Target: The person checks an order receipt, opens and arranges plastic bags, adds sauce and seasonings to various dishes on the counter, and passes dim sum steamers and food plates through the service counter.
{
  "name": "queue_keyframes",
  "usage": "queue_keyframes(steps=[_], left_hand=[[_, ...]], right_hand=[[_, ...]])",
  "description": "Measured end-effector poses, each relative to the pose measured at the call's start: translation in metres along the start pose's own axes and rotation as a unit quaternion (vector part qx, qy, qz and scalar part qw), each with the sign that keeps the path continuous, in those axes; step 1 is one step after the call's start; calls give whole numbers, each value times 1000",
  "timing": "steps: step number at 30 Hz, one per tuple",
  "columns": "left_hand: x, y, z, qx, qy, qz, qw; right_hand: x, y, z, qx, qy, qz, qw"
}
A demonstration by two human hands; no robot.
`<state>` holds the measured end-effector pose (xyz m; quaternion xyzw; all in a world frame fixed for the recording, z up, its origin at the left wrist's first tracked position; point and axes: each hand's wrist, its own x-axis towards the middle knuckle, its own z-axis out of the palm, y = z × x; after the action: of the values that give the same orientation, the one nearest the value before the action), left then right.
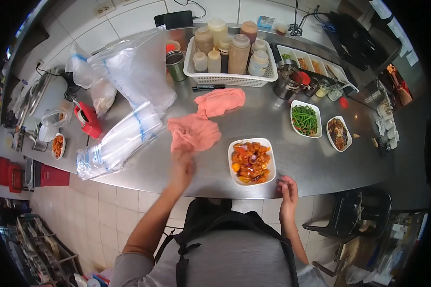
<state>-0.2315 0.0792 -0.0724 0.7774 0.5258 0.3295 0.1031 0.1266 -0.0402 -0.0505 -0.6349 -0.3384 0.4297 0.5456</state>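
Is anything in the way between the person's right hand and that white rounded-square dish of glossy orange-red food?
Nothing visible: the bare right hand is just beside the white rounded-square dish, with only bare, silvery metal counter between.

On the counter (349, 167), taking the food bowl (272, 167) before me as my clock's centre, my right fingers (286, 181) sit just beside it at four. My left fingers (181, 154) are at nine, by the near cloth (196, 133); blur hides any contact. That cloth lies at ten, the far cloth (222, 101) at eleven, the basket (230, 79) holding bottles (238, 55) at twelve, the bean dish (296, 103) at two.
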Motion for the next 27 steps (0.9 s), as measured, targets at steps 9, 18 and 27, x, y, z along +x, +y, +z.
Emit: queue_keyframes(steps=[9,18,27], left_hand=[[-2,14,0,-10,-197,-6,980],[7,65,-89,-641,-199,-396,627],[-6,15,-116,-723,-76,-410,551]], right_hand=[[-35,-36,59,-162,-137,-276,938],[-37,-65,138,-206,-306,-198,908],[-25,-76,185,-93,-261,-199,940]])
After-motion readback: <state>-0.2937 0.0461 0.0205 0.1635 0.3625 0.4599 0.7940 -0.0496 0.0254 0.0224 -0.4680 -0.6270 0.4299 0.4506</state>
